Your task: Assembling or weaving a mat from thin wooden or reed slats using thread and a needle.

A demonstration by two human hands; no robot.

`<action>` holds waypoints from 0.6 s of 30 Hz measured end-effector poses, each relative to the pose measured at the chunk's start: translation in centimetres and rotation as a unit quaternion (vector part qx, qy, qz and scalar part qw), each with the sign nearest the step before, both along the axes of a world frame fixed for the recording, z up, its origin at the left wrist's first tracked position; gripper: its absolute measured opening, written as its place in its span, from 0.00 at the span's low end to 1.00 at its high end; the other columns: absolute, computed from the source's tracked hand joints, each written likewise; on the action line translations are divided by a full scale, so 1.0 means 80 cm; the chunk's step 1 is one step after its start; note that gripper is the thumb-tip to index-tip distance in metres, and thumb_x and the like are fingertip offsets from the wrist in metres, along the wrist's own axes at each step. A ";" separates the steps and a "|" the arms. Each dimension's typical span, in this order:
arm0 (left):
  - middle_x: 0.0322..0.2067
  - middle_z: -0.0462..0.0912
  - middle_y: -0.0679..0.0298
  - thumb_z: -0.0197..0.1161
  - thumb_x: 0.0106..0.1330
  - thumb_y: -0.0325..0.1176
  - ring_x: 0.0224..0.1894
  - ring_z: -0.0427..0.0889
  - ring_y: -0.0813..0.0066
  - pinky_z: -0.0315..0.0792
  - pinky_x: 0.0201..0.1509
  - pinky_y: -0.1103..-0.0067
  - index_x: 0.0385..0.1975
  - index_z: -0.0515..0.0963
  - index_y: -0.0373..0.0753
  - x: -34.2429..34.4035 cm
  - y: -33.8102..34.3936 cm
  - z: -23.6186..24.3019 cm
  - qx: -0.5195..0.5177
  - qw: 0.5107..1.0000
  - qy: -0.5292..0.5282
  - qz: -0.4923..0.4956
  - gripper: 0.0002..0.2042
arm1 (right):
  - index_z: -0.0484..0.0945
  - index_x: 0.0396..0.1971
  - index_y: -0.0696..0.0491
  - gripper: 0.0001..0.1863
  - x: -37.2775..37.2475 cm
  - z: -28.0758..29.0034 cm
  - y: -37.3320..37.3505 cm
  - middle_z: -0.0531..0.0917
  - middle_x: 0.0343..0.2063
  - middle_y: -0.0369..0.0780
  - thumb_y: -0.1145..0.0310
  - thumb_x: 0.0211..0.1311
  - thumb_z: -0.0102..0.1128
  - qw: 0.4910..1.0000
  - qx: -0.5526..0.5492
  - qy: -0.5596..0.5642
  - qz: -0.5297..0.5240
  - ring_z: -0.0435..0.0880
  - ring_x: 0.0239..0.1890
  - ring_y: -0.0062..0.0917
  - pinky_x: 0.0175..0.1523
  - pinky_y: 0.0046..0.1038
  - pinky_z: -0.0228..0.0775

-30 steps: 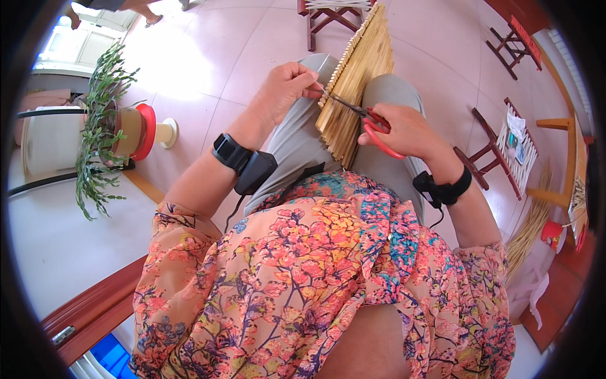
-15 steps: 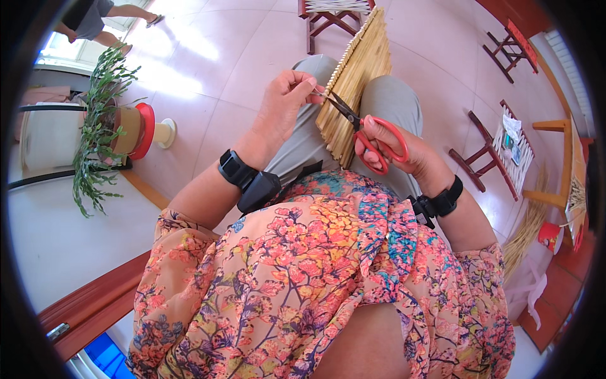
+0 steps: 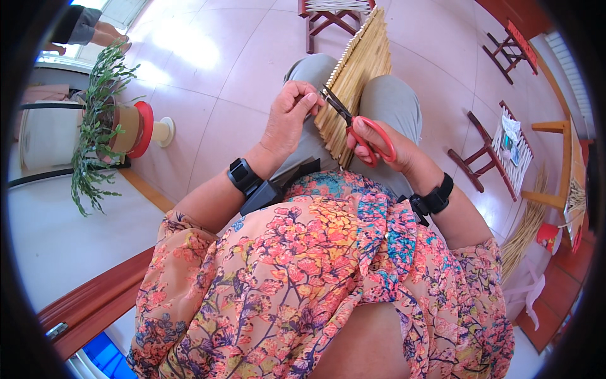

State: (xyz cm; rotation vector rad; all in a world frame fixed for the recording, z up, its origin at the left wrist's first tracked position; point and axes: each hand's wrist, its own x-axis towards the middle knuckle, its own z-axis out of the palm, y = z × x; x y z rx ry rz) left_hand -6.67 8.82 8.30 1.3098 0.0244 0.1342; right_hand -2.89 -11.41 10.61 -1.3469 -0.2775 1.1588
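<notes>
The stalk mat [image 3: 361, 68] is lying over the lap [image 3: 396, 104], long axis running outward; the left hand [image 3: 290, 119] is pinching its fingers narrow beside the mat's left edge — holding what, I cannot tell; the right hand [image 3: 386, 148] is gripping scissors [image 3: 348, 118], blades pointing there.

Bright rm, pinkish tiled flr [image 3: 246, 136], strong daylight upper L.
Glare [image 3: 192, 49] on tiles there; leafy potted plant [image 3: 101, 129] at L, red dish [image 3: 144, 131] at pot's base. Dk-red stool [image 3: 519, 165] w/ white strap seat R, similar stool [image 3: 334, 7] up top; red-topped stool [image 3: 522, 47] upper R; orange-brown wood furniture [image 3: 544, 198] nr R edge; red-brown wood beam [image 3: 101, 290] lower L.
</notes>
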 end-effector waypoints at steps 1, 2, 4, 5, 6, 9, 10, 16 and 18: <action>0.28 0.70 0.66 0.48 0.63 0.26 0.28 0.65 0.82 0.63 0.36 0.86 0.31 0.67 0.37 0.000 0.000 -0.001 0.022 1.000 -0.016 -0.003 0.02 | 0.69 0.19 0.54 0.28 0.001 0.000 -0.002 0.66 0.09 0.29 0.39 0.54 0.47 1.000 -0.001 0.008 0.000 0.63 0.12 0.13 0.17 0.15 0.55; 0.28 0.69 0.66 0.48 0.63 0.26 0.28 0.65 0.82 0.63 0.36 0.86 0.30 0.67 0.37 0.000 0.001 -0.001 0.044 0.998 -0.032 -0.007 0.02 | 0.69 0.19 0.54 0.28 0.001 -0.001 -0.003 0.65 0.09 0.29 0.39 0.54 0.48 1.000 -0.001 0.015 0.000 0.62 0.11 0.12 0.17 0.14 0.54; 0.28 0.69 0.66 0.47 0.63 0.26 0.28 0.65 0.82 0.63 0.36 0.86 0.29 0.67 0.37 0.001 0.001 0.001 0.071 0.997 -0.041 -0.004 0.02 | 0.69 0.19 0.53 0.27 0.002 -0.001 -0.003 0.65 0.09 0.28 0.40 0.54 0.48 1.000 0.006 0.027 0.001 0.62 0.12 0.12 0.17 0.14 0.53; 0.28 0.68 0.66 0.47 0.63 0.25 0.29 0.65 0.82 0.63 0.36 0.86 0.29 0.66 0.37 0.001 0.001 0.002 0.097 0.994 -0.049 -0.003 0.02 | 0.68 0.19 0.53 0.27 0.002 -0.002 -0.004 0.65 0.09 0.28 0.41 0.55 0.48 0.999 0.013 0.038 0.002 0.62 0.12 0.11 0.16 0.13 0.53; 0.28 0.68 0.66 0.47 0.63 0.25 0.29 0.65 0.82 0.63 0.36 0.86 0.29 0.66 0.37 0.000 0.001 0.005 0.097 0.994 -0.049 -0.003 0.02 | 0.68 0.19 0.53 0.27 0.000 -0.002 -0.002 0.65 0.09 0.28 0.41 0.55 0.48 0.999 0.012 0.038 0.002 0.62 0.12 0.11 0.16 0.13 0.53; 0.30 0.67 0.64 0.47 0.62 0.23 0.30 0.68 0.81 0.65 0.38 0.85 0.28 0.66 0.36 -0.001 0.004 0.007 0.157 0.983 -0.089 -0.020 0.02 | 0.68 0.19 0.52 0.26 -0.001 -0.002 0.004 0.65 0.10 0.28 0.41 0.55 0.48 1.000 -0.007 -0.017 0.002 0.63 0.12 0.11 0.17 0.14 0.54; 0.31 0.66 0.63 0.48 0.62 0.22 0.31 0.69 0.80 0.65 0.39 0.84 0.28 0.65 0.36 -0.001 0.006 0.005 0.188 0.973 -0.132 -0.014 0.02 | 0.69 0.21 0.53 0.27 0.001 -0.001 0.006 0.65 0.11 0.29 0.41 0.56 0.45 0.999 -0.025 -0.043 0.016 0.63 0.13 0.12 0.18 0.14 0.54; 0.33 0.65 0.61 0.48 0.60 0.19 0.33 0.72 0.77 0.67 0.41 0.83 0.27 0.65 0.35 0.000 0.004 -0.002 0.232 0.955 -0.185 -0.001 0.03 | 0.68 0.21 0.53 0.27 0.004 -0.006 0.009 0.66 0.13 0.30 0.41 0.58 0.41 0.991 -0.047 -0.121 0.039 0.64 0.15 0.13 0.20 0.15 0.56; 0.33 0.65 0.61 0.48 0.60 0.19 0.33 0.72 0.77 0.67 0.41 0.82 0.27 0.65 0.35 0.000 0.006 -0.003 0.236 0.953 -0.190 0.002 0.03 | 0.68 0.21 0.53 0.27 0.004 -0.004 0.010 0.66 0.13 0.30 0.41 0.59 0.41 0.990 -0.045 -0.125 0.042 0.64 0.15 0.13 0.20 0.15 0.56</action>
